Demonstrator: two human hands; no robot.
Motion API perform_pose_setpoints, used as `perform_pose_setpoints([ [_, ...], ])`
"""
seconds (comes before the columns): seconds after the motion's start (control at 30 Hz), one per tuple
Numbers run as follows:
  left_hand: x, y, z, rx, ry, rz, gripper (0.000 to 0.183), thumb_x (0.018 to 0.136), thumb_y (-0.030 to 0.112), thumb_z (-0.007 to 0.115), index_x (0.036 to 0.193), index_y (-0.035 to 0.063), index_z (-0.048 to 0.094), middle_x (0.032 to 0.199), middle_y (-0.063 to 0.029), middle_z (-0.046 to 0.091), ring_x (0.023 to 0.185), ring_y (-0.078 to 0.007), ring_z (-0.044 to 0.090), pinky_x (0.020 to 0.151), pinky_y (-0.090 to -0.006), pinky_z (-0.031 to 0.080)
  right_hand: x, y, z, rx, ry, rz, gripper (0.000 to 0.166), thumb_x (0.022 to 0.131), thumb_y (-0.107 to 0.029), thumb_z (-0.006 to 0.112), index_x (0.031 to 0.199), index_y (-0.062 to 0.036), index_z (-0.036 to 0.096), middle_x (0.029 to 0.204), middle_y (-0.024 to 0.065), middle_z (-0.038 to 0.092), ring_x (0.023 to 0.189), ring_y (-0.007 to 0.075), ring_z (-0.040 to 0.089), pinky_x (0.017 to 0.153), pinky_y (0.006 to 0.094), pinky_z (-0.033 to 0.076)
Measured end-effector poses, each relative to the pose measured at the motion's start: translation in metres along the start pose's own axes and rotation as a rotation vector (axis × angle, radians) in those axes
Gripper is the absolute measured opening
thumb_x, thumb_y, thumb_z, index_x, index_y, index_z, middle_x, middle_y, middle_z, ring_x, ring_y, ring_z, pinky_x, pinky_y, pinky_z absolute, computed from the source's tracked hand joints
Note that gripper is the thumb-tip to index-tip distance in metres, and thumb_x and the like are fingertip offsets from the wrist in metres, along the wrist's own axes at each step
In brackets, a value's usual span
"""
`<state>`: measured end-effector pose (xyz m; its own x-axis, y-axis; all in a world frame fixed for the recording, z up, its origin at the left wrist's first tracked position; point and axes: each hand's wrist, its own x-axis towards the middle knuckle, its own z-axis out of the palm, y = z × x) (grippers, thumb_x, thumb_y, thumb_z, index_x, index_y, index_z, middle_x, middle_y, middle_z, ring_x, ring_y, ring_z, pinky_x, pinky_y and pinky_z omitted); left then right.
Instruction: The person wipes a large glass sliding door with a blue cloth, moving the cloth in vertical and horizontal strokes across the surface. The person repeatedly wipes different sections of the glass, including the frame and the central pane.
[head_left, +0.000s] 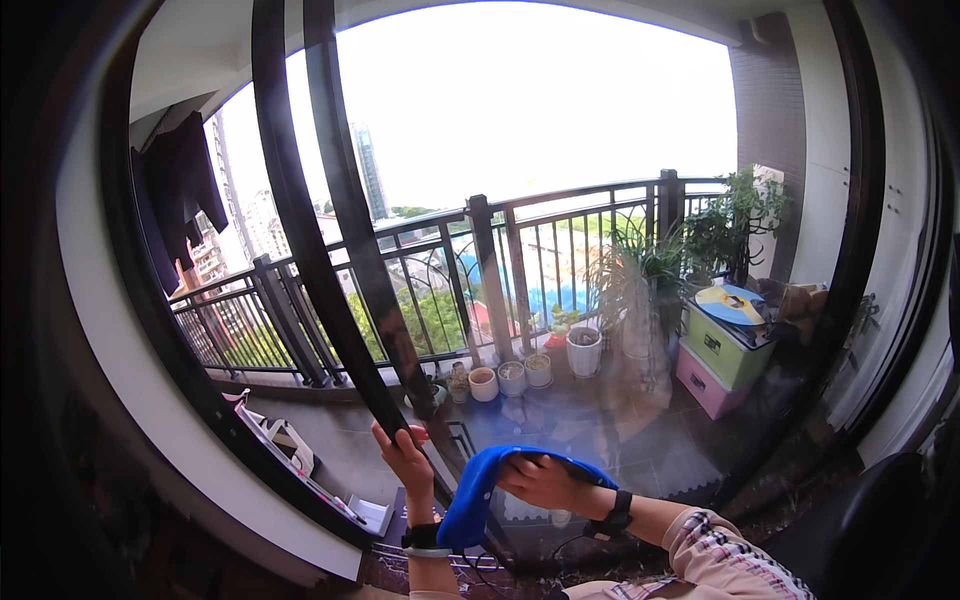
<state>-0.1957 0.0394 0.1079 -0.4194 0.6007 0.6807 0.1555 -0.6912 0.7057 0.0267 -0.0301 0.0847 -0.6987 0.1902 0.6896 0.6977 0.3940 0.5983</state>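
Observation:
My left hand (409, 465) grips the dark frame (352, 360) at the edge of a sliding glass door, its fingers wrapped around the upright. In my right hand (547, 484) is a blue cloth (474, 499) with small white dots. The cloth is bunched under the palm, and one end hangs down toward my left wrist. That hand is at the glass pane (570, 442), which carries reflections and hazy smears. Whether the cloth presses on the pane is hard to tell.
Beyond the glass lies a balcony with a dark metal railing (480, 277). Several flower pots (484, 384) and leafy plants (735, 225) line it. A green storage box (727, 349) sits on a pink one (709, 382) at right. Dark clothes (180, 180) hang at left.

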Motion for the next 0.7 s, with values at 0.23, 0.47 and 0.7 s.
perform_pose_setpoints([
  [0.23,-0.001,-0.003,-0.002,0.01,0.013,0.017,0.045,0.1,0.037,0.041,0.123,-0.0002,0.036,0.067,-0.0065,0.059,0.056,-0.0126,0.057,0.052,-0.0255,0.049,-0.052,0.02,-0.016,0.021,-0.016,0.237,0.023,0.072,-0.03,0.06,0.094,-0.0272,0.063,0.1,-0.008,0.05,0.098,0.0173,0.042,0.081,0.0384,0.03],
  [0.47,0.0,-0.003,0.009,-0.026,0.016,0.017,0.041,0.099,0.04,0.041,0.106,-0.0011,0.045,0.066,-0.0054,0.057,0.054,-0.0119,0.054,0.052,-0.0252,0.045,-0.179,0.053,0.044,2.139,0.984,1.327,0.072,0.079,-0.061,0.06,0.132,-0.014,0.048,0.133,0.0131,0.045,0.123,0.0364,0.037,0.106,0.0553,0.023],
  [0.7,0.0,-0.005,-0.002,0.005,0.017,-0.02,0.044,0.1,0.04,0.037,0.111,0.0002,0.054,0.062,-0.0021,0.052,0.051,-0.0103,0.05,0.049,-0.0236,0.043,-0.156,0.061,0.007,2.756,1.053,0.647,0.076,0.077,-0.062,0.061,0.134,-0.0131,0.047,0.137,0.0136,0.043,0.126,0.0369,0.039,0.106,0.0558,0.025],
])
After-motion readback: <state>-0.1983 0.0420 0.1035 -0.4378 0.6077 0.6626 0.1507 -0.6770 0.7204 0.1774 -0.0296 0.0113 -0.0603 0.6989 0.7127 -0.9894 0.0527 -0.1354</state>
